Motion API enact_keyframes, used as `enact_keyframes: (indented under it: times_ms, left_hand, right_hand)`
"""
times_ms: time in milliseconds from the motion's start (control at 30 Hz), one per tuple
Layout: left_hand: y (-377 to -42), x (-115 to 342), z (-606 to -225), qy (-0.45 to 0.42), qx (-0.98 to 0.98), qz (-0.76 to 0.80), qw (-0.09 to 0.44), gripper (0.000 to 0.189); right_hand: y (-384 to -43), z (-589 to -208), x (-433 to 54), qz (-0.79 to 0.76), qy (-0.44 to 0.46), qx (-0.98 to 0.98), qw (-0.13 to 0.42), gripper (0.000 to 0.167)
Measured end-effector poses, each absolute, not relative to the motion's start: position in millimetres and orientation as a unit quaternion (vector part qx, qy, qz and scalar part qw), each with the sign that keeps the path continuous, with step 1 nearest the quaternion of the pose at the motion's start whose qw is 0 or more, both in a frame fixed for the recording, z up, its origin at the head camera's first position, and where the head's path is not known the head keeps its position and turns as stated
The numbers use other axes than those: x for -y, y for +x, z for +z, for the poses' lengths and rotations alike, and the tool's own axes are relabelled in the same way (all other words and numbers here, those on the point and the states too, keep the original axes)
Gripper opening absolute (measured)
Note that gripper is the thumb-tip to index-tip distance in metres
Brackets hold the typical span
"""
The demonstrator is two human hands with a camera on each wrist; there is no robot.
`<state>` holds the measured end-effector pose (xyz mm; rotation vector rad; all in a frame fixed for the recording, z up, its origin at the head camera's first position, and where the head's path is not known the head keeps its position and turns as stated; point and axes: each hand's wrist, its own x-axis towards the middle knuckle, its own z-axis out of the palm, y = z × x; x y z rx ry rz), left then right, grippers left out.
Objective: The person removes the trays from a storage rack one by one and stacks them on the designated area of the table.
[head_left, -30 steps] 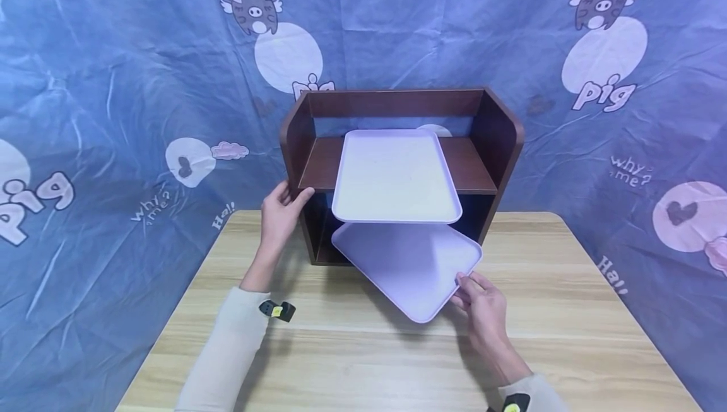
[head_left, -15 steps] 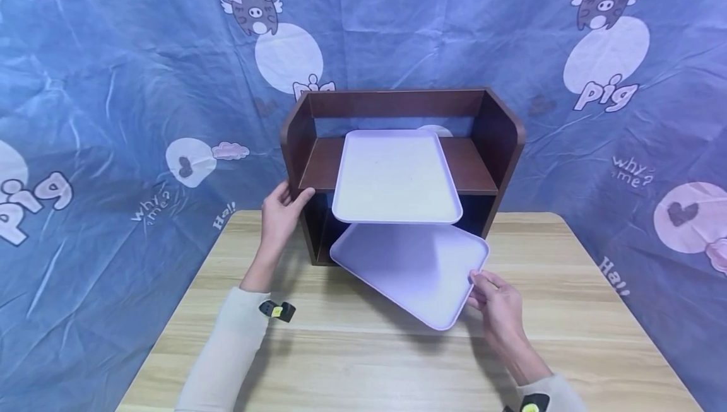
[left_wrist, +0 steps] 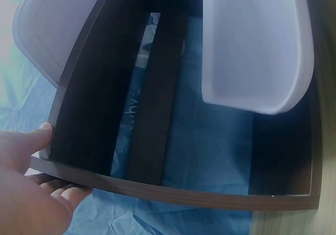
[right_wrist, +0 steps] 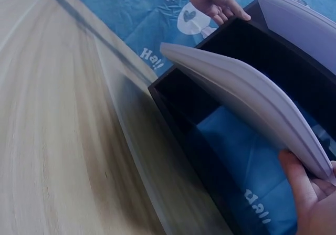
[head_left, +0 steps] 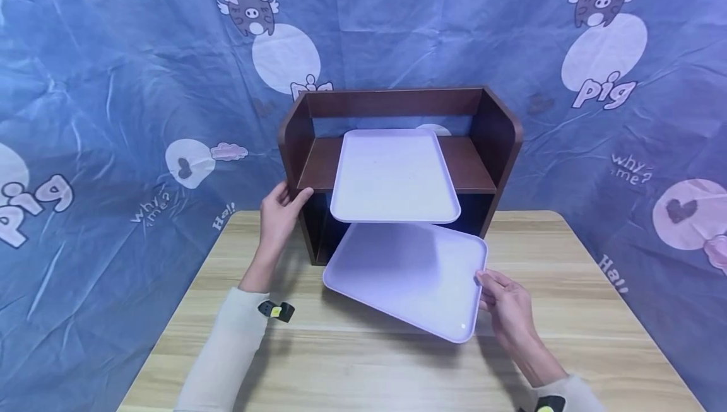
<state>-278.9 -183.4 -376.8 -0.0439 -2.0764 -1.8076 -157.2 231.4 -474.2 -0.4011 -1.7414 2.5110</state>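
A dark brown two-tier wooden shelf [head_left: 325, 163] stands on the table. My left hand [head_left: 279, 215] grips its left side panel, the thumb at the end of the upper board's front edge and the other fingers round the outside, as the left wrist view shows. One pale purple tray [head_left: 394, 175] lies on the upper board, its front jutting out. Below it, a second pale purple tray [head_left: 406, 276] is held tilted and turned askew, partly in front of the lower compartment. My right hand [head_left: 510, 306] pinches its right edge, thumb on top. The upper tray hides its back part.
The light wood-grain table [head_left: 352, 374] extends in front of the shelf and to both sides. A blue cloth [head_left: 142, 84] with pig pictures and lettering hangs behind and around it.
My right hand has moved right and nearer with the lower tray. That tray has swung round, and its left corner has come forward out of the compartment. The left hand holds the same spot.
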Motion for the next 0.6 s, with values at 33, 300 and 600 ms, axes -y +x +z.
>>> enact_keyframes:
  times_ms: [33,300,600]
  left_hand:
    - [-278.9,183.8,-376.7,-0.015,0.739,-0.645,0.191,0.063]
    - [-279.2,184.3,-376.0,-0.012,0.739,-0.649,0.184,0.065]
    - [-278.8,183.5,-376.7,-0.009,0.743,-0.642,0.189,0.062]
  right_hand:
    - [-156.7,-473.7,-232.2,0.814,-0.132,0.566,0.028,0.027]
    - [-151.3,-469.4,-239.5,0.811,-0.123,0.572,0.012,0.025]
    - [-147.6,-472.7,-246.5,0.802,-0.104,0.589,0.008,0.027]
